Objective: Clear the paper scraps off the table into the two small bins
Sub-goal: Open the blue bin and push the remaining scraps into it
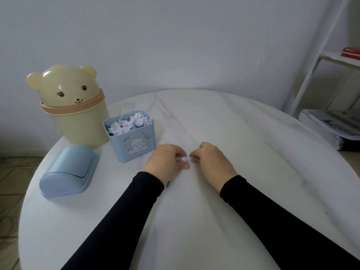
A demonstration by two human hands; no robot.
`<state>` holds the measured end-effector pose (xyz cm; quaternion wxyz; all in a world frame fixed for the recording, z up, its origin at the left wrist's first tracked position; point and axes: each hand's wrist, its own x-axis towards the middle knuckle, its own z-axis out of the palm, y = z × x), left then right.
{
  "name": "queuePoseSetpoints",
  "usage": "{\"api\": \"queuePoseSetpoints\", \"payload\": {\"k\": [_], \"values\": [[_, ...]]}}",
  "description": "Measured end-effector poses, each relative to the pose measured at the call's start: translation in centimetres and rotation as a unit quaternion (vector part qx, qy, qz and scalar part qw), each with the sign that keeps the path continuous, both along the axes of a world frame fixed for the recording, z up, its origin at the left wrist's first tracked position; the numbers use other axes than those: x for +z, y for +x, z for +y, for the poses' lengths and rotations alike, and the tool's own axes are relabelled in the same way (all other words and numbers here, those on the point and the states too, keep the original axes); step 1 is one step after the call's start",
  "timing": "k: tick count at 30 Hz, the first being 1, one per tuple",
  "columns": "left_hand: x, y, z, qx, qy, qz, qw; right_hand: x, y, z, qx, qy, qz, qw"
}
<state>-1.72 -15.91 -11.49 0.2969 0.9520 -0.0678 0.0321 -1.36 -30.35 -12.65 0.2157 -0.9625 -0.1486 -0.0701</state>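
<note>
My left hand (167,158) and my right hand (211,159) meet at the middle of the white table (253,152), and both pinch a small white paper scrap (185,159) between their fingertips. To the left stands a small blue square bin (136,147) with a bear print, its top open and filled with crumpled paper scraps (129,123). Behind it stands a cream bear-shaped bin (78,117) with its domed lid on.
The blue bin's lid (69,170) lies on its side at the table's left edge. A white shelf frame (319,75) and a stack of printed papers (331,125) stand off the table at the right. A wall runs behind.
</note>
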Motion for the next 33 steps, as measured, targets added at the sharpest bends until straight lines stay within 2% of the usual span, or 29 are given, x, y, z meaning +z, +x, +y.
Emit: {"api": "queuePoseSetpoints", "payload": {"k": [5,11,15,19,22,26,30,33], "values": [[0.1,-0.3,0.1,0.031,-0.058,0.016,0.998,0.4,-0.1,0.8,-0.023,-0.049,-0.012,0.998],[0.4,-1.4,1.4,0.061,-0.158,0.003,0.986,1.2,0.7,0.5,-0.039,0.082,0.02,0.996],[2.9,-2.0,2.5,0.102,-0.187,-0.076,0.974,3.4,1.2,1.7,-0.025,0.134,-0.054,0.989],[6.5,-2.2,5.0,0.127,-0.212,-0.164,0.955,6.9,2.4,5.3,0.032,0.152,-0.121,0.98],[8.2,-1.2,7.5,0.17,-0.195,-0.204,0.944,9.0,3.4,8.8,0.084,0.138,-0.134,0.978],[8.0,0.6,9.7,0.189,-0.11,-0.17,0.961,9.5,4.8,11.4,0.1,0.096,-0.034,0.99],[7.1,0.7,10.7,0.16,-0.041,-0.157,0.974,9.1,5.0,11.8,0.125,0.12,0.0,0.985],[7.0,0.6,11.0,0.157,-0.057,-0.178,0.97,9.1,5.2,11.7,0.134,0.157,-0.008,0.978]]}}
